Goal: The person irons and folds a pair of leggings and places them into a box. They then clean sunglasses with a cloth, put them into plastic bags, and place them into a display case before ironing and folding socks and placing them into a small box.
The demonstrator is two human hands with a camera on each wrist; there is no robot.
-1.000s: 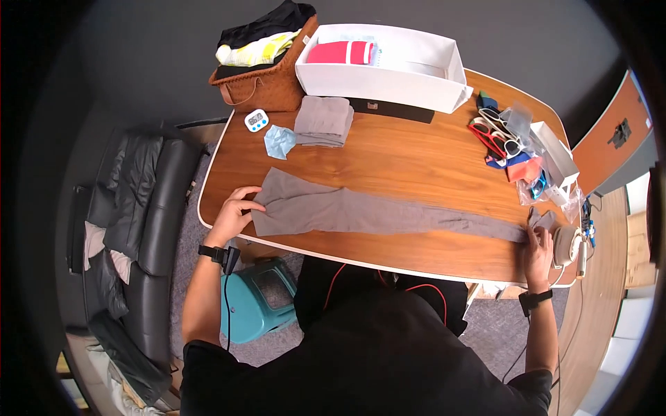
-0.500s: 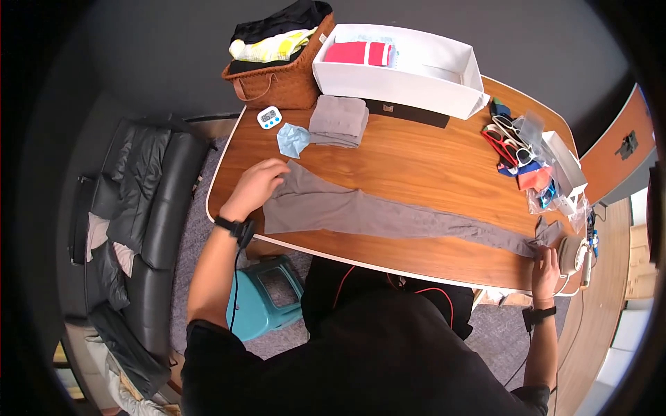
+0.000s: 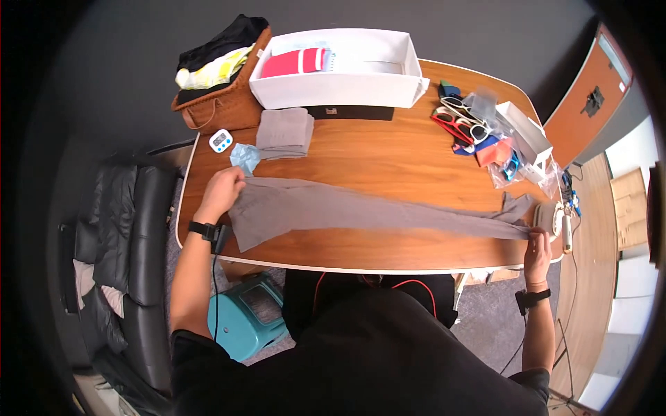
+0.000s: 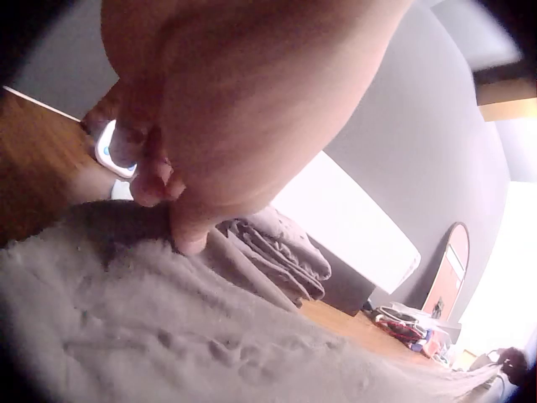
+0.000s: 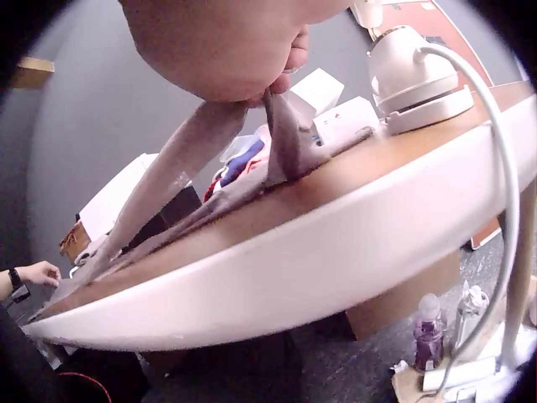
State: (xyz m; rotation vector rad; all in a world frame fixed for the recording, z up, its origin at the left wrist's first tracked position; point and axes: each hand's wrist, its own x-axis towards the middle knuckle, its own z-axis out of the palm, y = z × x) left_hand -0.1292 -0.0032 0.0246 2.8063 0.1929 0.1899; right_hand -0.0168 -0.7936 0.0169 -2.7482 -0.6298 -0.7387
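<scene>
A long grey pair of pants [image 3: 333, 206] stretches across the wooden table, wide at the left and narrow at the right. My left hand [image 3: 223, 191] pinches the top corner of the wide end, beside a crumpled light-blue cloth [image 3: 245, 158]. At the narrow end, my right hand [image 3: 537, 253] grips the leg's tip. In the right wrist view that leg [image 5: 172, 172] runs taut, lifted above the tabletop, and a loose grey flap [image 5: 289, 143] hangs under the fingers. The left wrist view shows the wide grey cloth [image 4: 168, 319] beneath the thumb.
Behind stand a folded grey garment [image 3: 286, 132], a white timer [image 3: 220, 141], a brown clothes basket [image 3: 236, 104] and a white bin [image 3: 340, 89]. Sunglasses [image 3: 461, 128] and small packets lie at the right. A corded white appliance [image 3: 551, 218] sits close to my right hand.
My left hand has gone from the side of the wide end to its upper corner and now pinches it. My right hand has raised the narrow end from the table, pulling the leg straighter.
</scene>
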